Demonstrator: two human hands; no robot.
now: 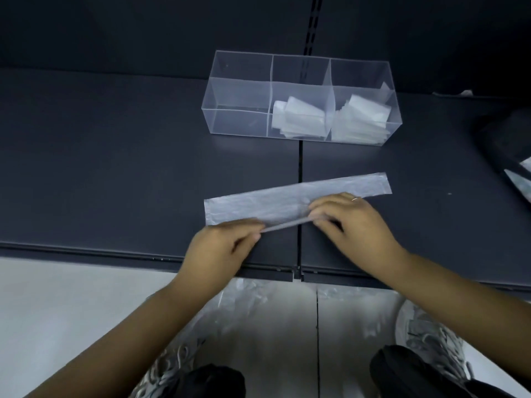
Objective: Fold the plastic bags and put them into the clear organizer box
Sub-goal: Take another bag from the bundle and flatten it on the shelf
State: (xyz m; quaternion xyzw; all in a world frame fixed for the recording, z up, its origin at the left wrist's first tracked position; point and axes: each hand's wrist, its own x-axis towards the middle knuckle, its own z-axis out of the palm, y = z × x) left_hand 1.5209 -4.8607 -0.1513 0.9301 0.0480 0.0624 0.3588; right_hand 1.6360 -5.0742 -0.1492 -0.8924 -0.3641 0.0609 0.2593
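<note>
Pinching the near long edge of the bag (pixel 287 201) with the left hand (pixel 224 244), thumb and fingertips closed together on the plastic. Same edge gripped by the right hand (pixel 355 224), fingers curled over and clamped on it, ring (pixel 356 199) on one finger. Edge lifted into a thin ridge between the two hands, rest of the bag flat.

Bag already folded into a long narrow strip, lying in front of the box (pixel 238 90), well apart from it, slanted so the right end sits closer to the box than the left end.

Box clear, three compartments in a row, standing on the dark shelf (pixel 115 168). Folded bags (pixel 298 116) stacked in the middle compartment, more piled in the right compartment, some leaning on the right wall.

Seam (pixel 300 165) in the shelf running from under the middle of the box toward the person, passing under the bag. Slotted strip (pixel 313 24) on the back panel behind the box.

Dark object (pixel 505 136) to the right of the box at the picture edge, with a bit of plastic beside it; cannot tell what it is.

Far in front of the box, past the shelf lip, loose plastic (pixel 258 305) on the floor, plus two patterned shoes (pixel 431 337).
</note>
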